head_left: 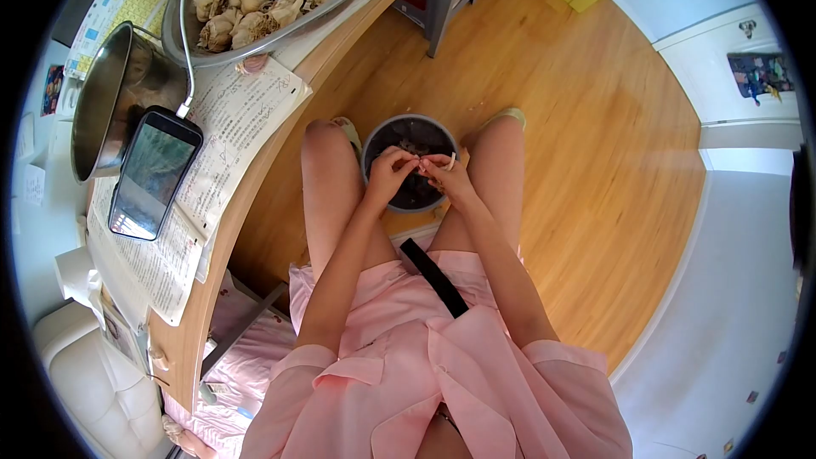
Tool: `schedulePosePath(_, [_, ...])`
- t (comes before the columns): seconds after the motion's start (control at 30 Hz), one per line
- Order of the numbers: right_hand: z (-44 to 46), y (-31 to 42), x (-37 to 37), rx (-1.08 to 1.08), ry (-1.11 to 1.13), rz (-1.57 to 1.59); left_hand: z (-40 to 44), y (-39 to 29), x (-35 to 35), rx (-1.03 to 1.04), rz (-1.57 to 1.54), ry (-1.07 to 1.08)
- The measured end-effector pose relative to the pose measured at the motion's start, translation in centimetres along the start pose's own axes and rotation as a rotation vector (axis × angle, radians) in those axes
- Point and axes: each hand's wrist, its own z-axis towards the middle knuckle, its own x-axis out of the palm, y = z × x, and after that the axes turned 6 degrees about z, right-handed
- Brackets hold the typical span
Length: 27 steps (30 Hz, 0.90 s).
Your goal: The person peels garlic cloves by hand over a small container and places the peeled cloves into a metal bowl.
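Pink short-sleeved shirt (365,408) fills 6 o'clock in the head view, black flat strap (435,279) on lap. Round grey bin with dark lining (410,118) sits between knees, just toward 12 o'clock of centre. Left hand (392,172) and right hand (447,178) meet over it, fingertips of both pinching a small whitish-pink piece (421,165); details too small. Narrow pale bit (452,161) at right fingers, can't tell what. Wide grey metal bowl (225,58) at 11 o'clock on desk, heaped with dry off-white garlic bulbs (255,0). Deep shiny steel pot (157,76) at 10, black phone (155,174) at 9. Step looks like peeling a garlic clove; next move likely calls for steady left pinch, right fingertips pulling skin away over bin.
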Motion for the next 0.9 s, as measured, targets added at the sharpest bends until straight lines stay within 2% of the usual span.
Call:
schedulePosePath(0.2, [0.0,0.1,-0.1,0.018,0.043,0.038,-0.4,-0.4,0.4,-0.184,-0.138,0.011])
schedulePosePath(0.4, [0.4,-0.6,-0.4,-0.054,0.084,-0.049,-0.6,-0.8,0.4,-0.160,-0.111,-0.010])
schedulePosePath(0.5, [0.6,-1.0,-0.3,-0.190,0.060,-0.132,-0.5,-1.2,0.0,0.018,0.142,-0.013])
schedulePosePath(0.6, [-0.2,-0.6,0.3,-0.275,0.015,-0.298,-0.5,-1.5,-0.6,0.062,0.275,0.093])
schedulePosePath(0.7, [-0.3,-0.5,0.6,-0.402,0.018,-0.415,-0.4,-1.5,-0.9,0.009,0.347,0.214])
schedulePosePath(0.83, [0.6,-1.4,0.6,-0.590,0.033,-0.434,-0.7,-0.5,-0.3,0.138,0.586,0.234])
schedulePosePath(0.9, [0.2,-1.1,0.6,-0.519,0.008,-0.472,-0.9,-0.5,0.0,0.156,0.680,0.233])
